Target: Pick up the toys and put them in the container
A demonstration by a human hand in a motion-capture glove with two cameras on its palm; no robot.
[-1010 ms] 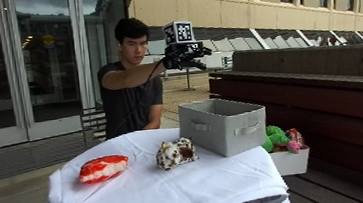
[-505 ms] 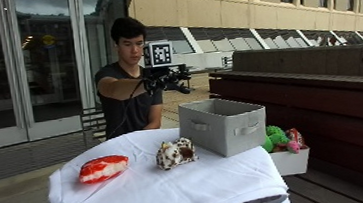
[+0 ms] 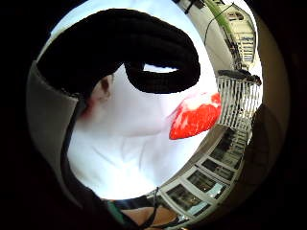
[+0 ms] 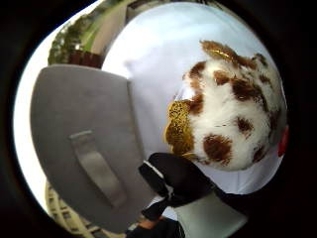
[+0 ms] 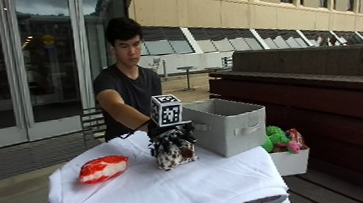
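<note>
Two toys are seen on the white tablecloth in the outside view; the gloved right hand, raised a second ago, has been lowered onto the spotted plush beside the grey container; a completed grasp cannot be told. From the thumb-side palm view, the plush is shown close under the palm, a gloved finger curling at its edge; from the little-finger side, the red toy lies apart, untouched.

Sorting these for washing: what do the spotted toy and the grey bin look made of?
Spotted toy: seemingly plush, with fuzzy white pile, brown patches and a shiny gold trim. Grey bin: probably fabric over stiff panels, going by its matte woven look, flat sides and sewn strap handle.
</note>
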